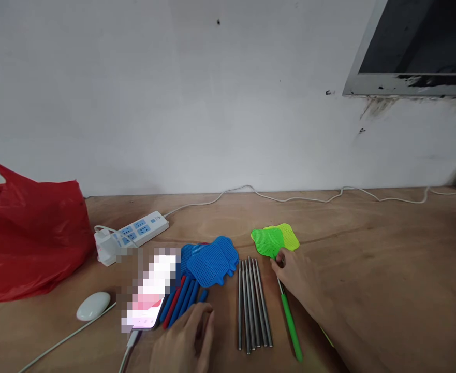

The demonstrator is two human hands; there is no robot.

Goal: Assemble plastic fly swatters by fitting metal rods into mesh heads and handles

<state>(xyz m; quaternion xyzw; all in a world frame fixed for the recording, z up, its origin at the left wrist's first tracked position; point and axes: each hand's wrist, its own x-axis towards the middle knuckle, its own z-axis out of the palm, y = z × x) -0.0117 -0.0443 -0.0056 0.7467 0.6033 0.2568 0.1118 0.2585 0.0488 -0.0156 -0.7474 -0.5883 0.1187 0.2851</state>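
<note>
My right hand (297, 280) rests on the wooden table (386, 248) with its fingers pinched at the neck of a green fly swatter (268, 241), whose green handle (291, 325) runs back under my wrist. A yellow-green swatter head (290, 234) lies just behind it. My left hand (187, 339) lies on the table with curled fingers, touching the ends of several blue and red swatter handles (181, 300). Blue swatter heads (212, 261) are stacked above them. Several bare metal rods (252, 303) lie side by side between my hands.
A phone (152, 295) on a cable lies left of the blue swatters. A white power strip (130, 234), a white oval device (93, 305) and a red plastic bag (26, 238) stand at the left. A white cord (297, 198) runs along the wall.
</note>
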